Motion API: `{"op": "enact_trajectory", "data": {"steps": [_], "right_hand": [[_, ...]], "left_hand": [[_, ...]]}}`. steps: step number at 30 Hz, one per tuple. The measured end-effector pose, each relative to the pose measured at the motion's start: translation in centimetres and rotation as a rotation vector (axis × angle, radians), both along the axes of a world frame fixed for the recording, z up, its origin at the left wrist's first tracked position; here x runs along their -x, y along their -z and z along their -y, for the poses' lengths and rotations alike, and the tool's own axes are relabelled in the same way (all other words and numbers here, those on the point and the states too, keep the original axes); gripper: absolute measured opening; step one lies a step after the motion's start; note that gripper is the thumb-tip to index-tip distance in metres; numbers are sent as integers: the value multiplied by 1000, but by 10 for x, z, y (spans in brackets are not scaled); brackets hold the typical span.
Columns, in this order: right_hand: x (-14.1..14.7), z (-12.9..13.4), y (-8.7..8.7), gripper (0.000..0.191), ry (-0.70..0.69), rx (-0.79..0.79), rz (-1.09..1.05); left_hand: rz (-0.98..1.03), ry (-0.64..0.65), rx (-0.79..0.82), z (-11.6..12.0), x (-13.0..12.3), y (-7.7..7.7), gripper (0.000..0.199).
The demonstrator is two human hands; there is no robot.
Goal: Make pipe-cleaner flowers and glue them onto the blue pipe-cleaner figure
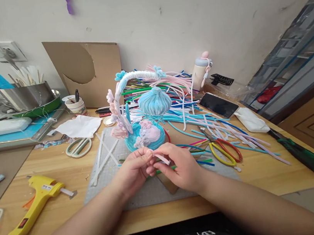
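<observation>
Wooden table (133, 219), bearing a gray cutting mat (139, 199). Near the mat's far edge stands a pipe-cleaner ornament (144, 134) — arched white stem, blue pleated shade, round blue base. Yellow hot-glue gun (42, 201): on the table, left of the mat. Yellow-and-red-handled scissors (225, 151): right of the hands. Left hand (136, 170) and right hand (183, 166) meet before the base, fingers narrowed — both hold a short pale-pink pipe cleaner (162, 158) between them.
</observation>
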State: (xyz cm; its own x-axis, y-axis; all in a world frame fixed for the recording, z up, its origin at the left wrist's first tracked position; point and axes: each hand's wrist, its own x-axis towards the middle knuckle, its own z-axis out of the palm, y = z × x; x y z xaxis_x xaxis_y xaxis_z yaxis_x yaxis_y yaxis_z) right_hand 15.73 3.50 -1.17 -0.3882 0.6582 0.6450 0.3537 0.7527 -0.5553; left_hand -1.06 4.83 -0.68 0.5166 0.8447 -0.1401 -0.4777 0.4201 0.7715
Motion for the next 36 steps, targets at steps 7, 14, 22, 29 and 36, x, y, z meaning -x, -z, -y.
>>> {"op": "enact_trajectory", "data": {"steps": [7, 14, 22, 29, 36], "right_hand": [[-4, -1, 1, 11, 56, -122, 97], [0, -4, -7, 26, -115, 689, -273], [-4, -13, -7, 26, -543, 1488, -613], [-7, -5, -10, 15, 28, 299, -146], [-7, -4, -8, 15, 49, -96, 190]], "left_hand": [[-49, 17, -4, 3, -2, 1, 25], [-157, -118, -194, 4, -2, 1, 22], [-316, -210, -492, 4, 3, -3, 17], [-75, -92, -91, 0, 0, -1, 26], [-140, -74, -130, 4, -2, -2, 26]]}}
